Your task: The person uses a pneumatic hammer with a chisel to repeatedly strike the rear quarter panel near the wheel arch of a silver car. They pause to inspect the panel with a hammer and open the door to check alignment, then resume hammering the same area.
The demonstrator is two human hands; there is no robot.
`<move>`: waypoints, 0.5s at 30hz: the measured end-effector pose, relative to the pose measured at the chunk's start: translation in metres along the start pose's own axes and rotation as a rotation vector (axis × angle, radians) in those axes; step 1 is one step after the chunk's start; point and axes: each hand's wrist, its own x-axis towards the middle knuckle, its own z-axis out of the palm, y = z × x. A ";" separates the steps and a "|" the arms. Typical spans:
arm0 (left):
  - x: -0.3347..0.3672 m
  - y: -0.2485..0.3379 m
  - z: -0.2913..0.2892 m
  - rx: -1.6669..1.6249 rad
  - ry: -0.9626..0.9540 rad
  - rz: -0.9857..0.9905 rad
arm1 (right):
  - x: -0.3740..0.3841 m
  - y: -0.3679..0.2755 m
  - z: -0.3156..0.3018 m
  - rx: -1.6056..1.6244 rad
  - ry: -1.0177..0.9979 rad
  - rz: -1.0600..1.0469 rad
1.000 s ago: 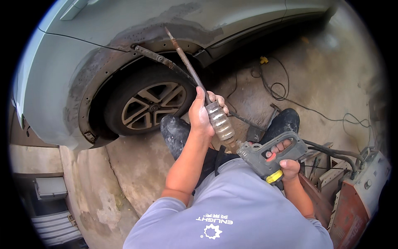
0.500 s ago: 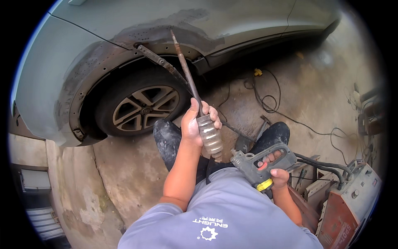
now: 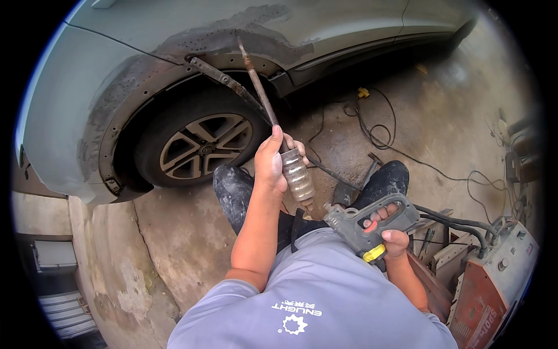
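Observation:
My left hand (image 3: 273, 163) is closed around a slide hammer (image 3: 261, 93), at the upper end of its ribbed metal weight (image 3: 299, 181); the thumb points up along the rod. The rod slants up to a pointed tip over the bare, sanded grey patch (image 3: 212, 42) above the car's wheel arch; whether the tip touches metal I cannot tell. My right hand (image 3: 394, 241) grips a dark grey spot-welding gun (image 3: 349, 227) with a red trigger and a yellow band. The gun lies near my lap, apart from the slide hammer's lower end.
A perforated metal bar (image 3: 218, 77) runs down from the arch edge, beside the rod. Below the arch is the wheel (image 3: 206, 148). Two thick black cables (image 3: 459, 224) link the gun to a red and grey machine (image 3: 485, 285) at right. A thin cable (image 3: 430, 169) loops over the floor.
My left hand and the slide hammer have shifted slightly up toward the car, and the left thumb now reaches further along the rod. My right hand keeps its hold on the gun.

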 end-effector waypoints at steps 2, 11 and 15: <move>-0.002 0.001 0.000 -0.036 -0.003 -0.007 | 0.001 -0.001 0.003 0.000 0.004 -0.003; -0.006 0.006 0.001 -0.099 -0.040 -0.009 | 0.003 -0.001 0.009 0.045 -0.031 0.004; -0.004 0.005 0.002 -0.089 -0.030 -0.002 | 0.000 0.000 0.007 0.059 -0.012 0.013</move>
